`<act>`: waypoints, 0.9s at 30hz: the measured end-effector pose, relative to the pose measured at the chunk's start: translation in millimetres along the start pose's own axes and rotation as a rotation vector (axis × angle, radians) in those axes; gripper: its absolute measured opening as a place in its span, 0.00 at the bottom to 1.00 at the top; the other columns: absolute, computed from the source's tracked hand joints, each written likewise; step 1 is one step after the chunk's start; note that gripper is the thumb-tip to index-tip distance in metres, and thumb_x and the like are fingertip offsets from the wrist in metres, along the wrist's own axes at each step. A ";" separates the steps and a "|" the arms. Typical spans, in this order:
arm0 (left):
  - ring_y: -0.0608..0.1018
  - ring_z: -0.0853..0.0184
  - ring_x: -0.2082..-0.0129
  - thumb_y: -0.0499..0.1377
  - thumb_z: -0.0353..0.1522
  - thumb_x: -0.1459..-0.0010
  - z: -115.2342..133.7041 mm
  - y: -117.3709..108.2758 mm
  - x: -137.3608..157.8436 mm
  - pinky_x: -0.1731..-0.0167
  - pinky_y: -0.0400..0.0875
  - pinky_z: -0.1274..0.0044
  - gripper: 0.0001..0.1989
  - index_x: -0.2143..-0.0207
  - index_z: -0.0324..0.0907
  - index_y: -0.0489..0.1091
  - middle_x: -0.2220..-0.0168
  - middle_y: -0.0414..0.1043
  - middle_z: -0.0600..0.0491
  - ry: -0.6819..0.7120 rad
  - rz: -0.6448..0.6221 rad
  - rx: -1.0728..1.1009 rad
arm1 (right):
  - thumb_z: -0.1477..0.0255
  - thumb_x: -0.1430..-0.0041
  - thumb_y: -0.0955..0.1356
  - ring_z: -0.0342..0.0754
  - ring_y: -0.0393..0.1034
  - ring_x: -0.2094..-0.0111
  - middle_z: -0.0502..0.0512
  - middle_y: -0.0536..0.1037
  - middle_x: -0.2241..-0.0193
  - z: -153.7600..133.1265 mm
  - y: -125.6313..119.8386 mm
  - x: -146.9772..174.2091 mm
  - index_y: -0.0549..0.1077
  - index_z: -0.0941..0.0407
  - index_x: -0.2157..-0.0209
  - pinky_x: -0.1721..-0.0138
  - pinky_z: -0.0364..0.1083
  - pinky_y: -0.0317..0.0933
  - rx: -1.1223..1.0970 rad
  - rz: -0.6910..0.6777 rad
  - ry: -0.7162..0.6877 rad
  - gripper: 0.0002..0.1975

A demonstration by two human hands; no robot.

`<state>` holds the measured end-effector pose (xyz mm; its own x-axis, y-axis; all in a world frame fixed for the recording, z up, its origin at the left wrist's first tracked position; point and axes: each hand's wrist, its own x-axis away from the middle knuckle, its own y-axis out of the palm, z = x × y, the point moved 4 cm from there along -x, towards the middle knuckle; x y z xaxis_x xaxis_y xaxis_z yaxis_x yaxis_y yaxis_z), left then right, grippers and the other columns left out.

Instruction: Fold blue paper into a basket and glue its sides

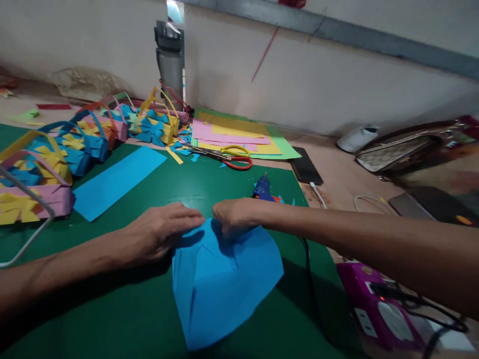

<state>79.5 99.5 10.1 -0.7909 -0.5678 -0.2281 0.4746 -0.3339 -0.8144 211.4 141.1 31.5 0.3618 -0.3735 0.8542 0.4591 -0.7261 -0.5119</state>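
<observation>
Blue sheet (pixel 239 289) half-seen at its far edge

From my remote view, the green table (pixel 93 309) runs out of frame at the left and bottom; the folded sheet lies near its middle. The left hand (pixel 162 232) meets the sheet's far left, fingers together, thumb hidden. The right hand (pixel 235 217) curls onto the far edge, fingertips unseen; I cannot tell whether either grips. The left border crops a pink basket (pixel 58 199); the right forearm partly hides the glue gun (pixel 262 187)
</observation>
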 end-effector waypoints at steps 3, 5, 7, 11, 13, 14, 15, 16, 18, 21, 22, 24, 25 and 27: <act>0.74 0.62 0.59 0.48 0.33 0.38 -14.6 -10.0 8.3 0.60 0.68 0.71 0.17 0.50 0.37 0.65 0.57 0.72 0.44 -0.371 0.190 0.047 | 0.71 0.53 0.70 0.44 0.67 0.75 0.52 0.73 0.76 3.1 5.0 13.7 0.76 0.64 0.69 0.81 0.40 0.51 -0.054 0.070 0.035 0.11; 0.74 0.62 0.66 0.49 0.38 0.40 -19.8 -13.1 11.8 0.66 0.69 0.71 0.20 0.51 0.35 0.65 0.64 0.73 0.46 -0.572 0.200 0.134 | 0.70 0.51 0.69 0.44 0.68 0.74 0.53 0.75 0.75 5.2 9.6 21.3 0.76 0.63 0.69 0.80 0.39 0.52 -0.094 0.131 0.057 0.10; 0.74 0.64 0.71 0.49 0.43 0.41 -21.4 -13.4 13.3 0.72 0.68 0.73 0.24 0.51 0.34 0.63 0.67 0.72 0.47 -0.698 0.173 0.298 | 0.70 0.50 0.68 0.44 0.69 0.73 0.54 0.76 0.73 7.5 15.2 26.5 0.77 0.62 0.69 0.79 0.39 0.54 -0.130 0.189 0.077 0.10; 0.73 0.67 0.73 0.50 0.48 0.42 -16.8 -10.0 11.5 0.76 0.68 0.76 0.27 0.50 0.36 0.60 0.64 0.71 0.48 -0.759 0.088 0.574 | 0.72 0.52 0.68 0.48 0.71 0.69 0.58 0.78 0.68 12.0 26.2 29.5 0.77 0.61 0.66 0.77 0.40 0.56 -0.156 0.275 0.120 0.11; 0.73 0.67 0.73 0.50 0.49 0.42 -13.6 -8.3 10.0 0.76 0.67 0.77 0.28 0.49 0.37 0.60 0.68 0.71 0.50 -0.767 0.059 0.590 | 0.73 0.53 0.68 0.49 0.72 0.67 0.60 0.78 0.65 12.2 28.7 29.6 0.77 0.60 0.64 0.76 0.41 0.57 -0.151 0.306 0.132 0.13; 0.73 0.67 0.74 0.49 0.49 0.42 -12.3 -7.5 9.3 0.77 0.67 0.77 0.29 0.47 0.37 0.59 0.71 0.70 0.52 -0.779 0.050 0.589 | 0.73 0.53 0.68 0.50 0.72 0.66 0.60 0.78 0.65 11.5 28.9 29.8 0.77 0.60 0.64 0.76 0.41 0.57 -0.148 0.315 0.135 0.13; 0.73 0.66 0.74 0.48 0.50 0.42 -11.2 -7.0 8.4 0.76 0.67 0.77 0.31 0.45 0.37 0.58 0.73 0.70 0.53 -0.789 0.049 0.579 | 0.73 0.53 0.68 0.49 0.72 0.67 0.59 0.78 0.66 10.2 28.4 30.0 0.77 0.60 0.64 0.75 0.41 0.58 -0.144 0.319 0.136 0.12; 0.74 0.65 0.74 0.48 0.50 0.41 -10.3 -7.5 7.2 0.75 0.68 0.76 0.31 0.44 0.38 0.57 0.73 0.70 0.52 -0.787 0.060 0.551 | 0.72 0.53 0.68 0.49 0.72 0.68 0.59 0.78 0.68 8.5 27.1 30.2 0.77 0.59 0.65 0.75 0.41 0.58 -0.139 0.318 0.139 0.11; 0.75 0.63 0.68 0.47 0.50 0.41 -7.9 -11.3 3.3 0.69 0.69 0.73 0.30 0.43 0.40 0.57 0.66 0.73 0.49 -0.730 0.107 0.441 | 0.72 0.53 0.68 0.50 0.72 0.69 0.58 0.78 0.71 4.5 22.7 30.1 0.77 0.59 0.66 0.74 0.42 0.60 -0.121 0.308 0.146 0.11; 0.72 0.59 0.56 0.48 0.46 0.39 -1.2 -20.0 -4.1 0.57 0.67 0.68 0.24 0.48 0.41 0.65 0.54 0.70 0.46 -0.566 0.164 0.238 | 0.74 0.55 0.68 0.52 0.73 0.67 0.59 0.78 0.70 -1.9 13.6 26.7 0.76 0.59 0.64 0.72 0.45 0.62 -0.084 0.290 0.140 0.13; 0.72 0.59 0.55 0.48 0.45 0.40 0.9 -22.1 -6.2 0.56 0.66 0.68 0.23 0.50 0.41 0.67 0.54 0.70 0.47 -0.534 0.160 0.199 | 0.74 0.55 0.68 0.53 0.73 0.66 0.60 0.78 0.69 -3.6 10.9 24.5 0.76 0.59 0.63 0.71 0.45 0.63 -0.073 0.283 0.132 0.14; 0.73 0.60 0.58 0.51 0.45 0.42 3.8 -24.6 -9.6 0.59 0.68 0.70 0.21 0.54 0.41 0.69 0.57 0.72 0.47 -0.529 0.130 0.166 | 0.75 0.55 0.68 0.54 0.73 0.65 0.61 0.78 0.67 -5.6 6.6 18.6 0.76 0.59 0.62 0.70 0.47 0.64 -0.057 0.270 0.113 0.15; 0.73 0.61 0.60 0.53 0.46 0.43 4.6 -25.1 -11.1 0.60 0.68 0.71 0.21 0.55 0.41 0.70 0.59 0.72 0.48 -0.544 0.106 0.167 | 0.76 0.56 0.68 0.55 0.73 0.64 0.62 0.78 0.67 -5.9 5.3 15.3 0.75 0.59 0.61 0.69 0.48 0.64 -0.053 0.264 0.103 0.16; 0.74 0.61 0.61 0.57 0.46 0.47 5.0 -23.9 -14.4 0.62 0.69 0.71 0.23 0.56 0.40 0.70 0.60 0.73 0.49 -0.581 0.043 0.185 | 0.77 0.57 0.69 0.56 0.73 0.63 0.62 0.78 0.66 -5.0 4.1 8.9 0.75 0.59 0.61 0.68 0.50 0.65 -0.050 0.258 0.079 0.16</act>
<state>81.4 111.9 35.5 -0.4543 -0.8837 0.1123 0.6016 -0.3973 -0.6930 212.4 131.9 37.4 0.3959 -0.5924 0.7016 0.3184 -0.6281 -0.7100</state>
